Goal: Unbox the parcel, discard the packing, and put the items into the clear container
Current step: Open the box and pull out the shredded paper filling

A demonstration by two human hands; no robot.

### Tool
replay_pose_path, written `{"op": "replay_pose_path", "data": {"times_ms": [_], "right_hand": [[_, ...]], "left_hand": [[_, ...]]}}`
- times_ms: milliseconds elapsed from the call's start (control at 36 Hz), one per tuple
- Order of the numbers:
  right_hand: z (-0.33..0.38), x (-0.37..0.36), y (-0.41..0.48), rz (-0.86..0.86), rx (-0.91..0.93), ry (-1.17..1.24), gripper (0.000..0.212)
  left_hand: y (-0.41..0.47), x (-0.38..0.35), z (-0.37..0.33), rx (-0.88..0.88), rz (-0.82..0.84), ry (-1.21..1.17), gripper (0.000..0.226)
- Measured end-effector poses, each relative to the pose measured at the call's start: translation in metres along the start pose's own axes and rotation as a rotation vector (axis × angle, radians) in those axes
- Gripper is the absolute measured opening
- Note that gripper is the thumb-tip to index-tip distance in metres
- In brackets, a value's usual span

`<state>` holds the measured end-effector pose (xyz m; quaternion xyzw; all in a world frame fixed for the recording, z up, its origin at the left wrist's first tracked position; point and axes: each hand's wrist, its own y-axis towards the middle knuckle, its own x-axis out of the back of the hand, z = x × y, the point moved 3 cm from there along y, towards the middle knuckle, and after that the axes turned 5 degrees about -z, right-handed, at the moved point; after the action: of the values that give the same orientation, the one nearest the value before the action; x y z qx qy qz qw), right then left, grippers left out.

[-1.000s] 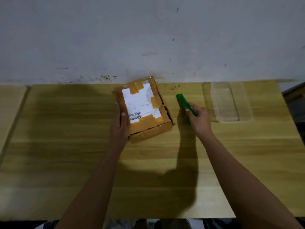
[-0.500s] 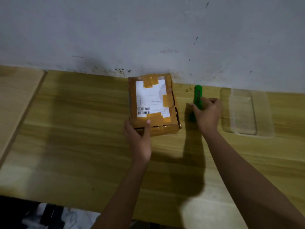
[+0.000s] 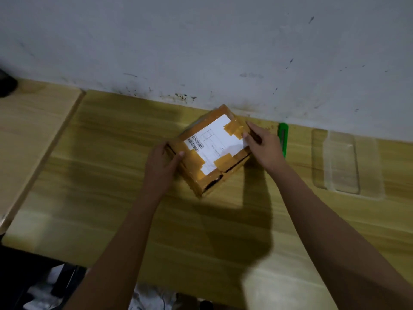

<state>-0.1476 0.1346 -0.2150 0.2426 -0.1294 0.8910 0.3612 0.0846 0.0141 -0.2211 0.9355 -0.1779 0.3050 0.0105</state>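
- Parcel (image 3: pixel 214 148) lay on the table (image 3: pixel 111 175) by the wall, left hand (image 3: pixel 162 163) and right hand (image 3: pixel 264 146) clamped on opposite edges.
- We judged it light, stiff cardboard (tape slick); best held by edges.

The parcel (image 3: pixel 212 151) sat on the bench (image 3: pixel 111 175), close before the wall (image 3: pixel 201 52). Right of the parcel lay the cutter (image 3: pixel 283 134), and farther right the container (image 3: pixel 342 162).
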Motion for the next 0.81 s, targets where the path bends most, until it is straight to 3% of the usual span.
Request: {"op": "replay_pose_path", "data": {"times_ms": [111, 194, 278, 417, 583, 694, 806], "right_hand": [[-0.007, 0.006, -0.038, -0.087, -0.041, 0.017, 0.047], [-0.009, 0.015, -0.063, -0.137, -0.029, -0.040, 0.043], [-0.008, 0.023, -0.083, -0.164, 0.023, -0.110, 0.035], [-0.006, 0.023, -0.111, -0.219, 0.179, -0.221, 0.049], [0.002, 0.004, -0.125, 0.073, 0.201, -0.307, 0.053], [0.009, 0.001, -0.131, -0.074, 0.213, -0.274, 0.029], [0.011, -0.003, -0.128, -0.133, 0.213, -0.313, 0.018]], "left_hand": [[-0.010, -0.012, -0.007, 0.147, -0.217, -0.050, 0.044], [-0.021, -0.018, -0.015, 0.099, -0.254, -0.053, 0.030], [-0.040, -0.015, -0.015, -0.077, -0.162, -0.061, 0.029], [-0.071, 0.004, 0.004, -0.207, 0.072, -0.152, 0.047], [-0.061, 0.019, 0.002, -0.376, 0.371, 0.049, 0.059], [-0.055, 0.020, -0.002, -0.447, 0.395, 0.123, 0.055], [-0.053, 0.018, -0.011, -0.559, 0.373, 0.232, 0.047]]}}
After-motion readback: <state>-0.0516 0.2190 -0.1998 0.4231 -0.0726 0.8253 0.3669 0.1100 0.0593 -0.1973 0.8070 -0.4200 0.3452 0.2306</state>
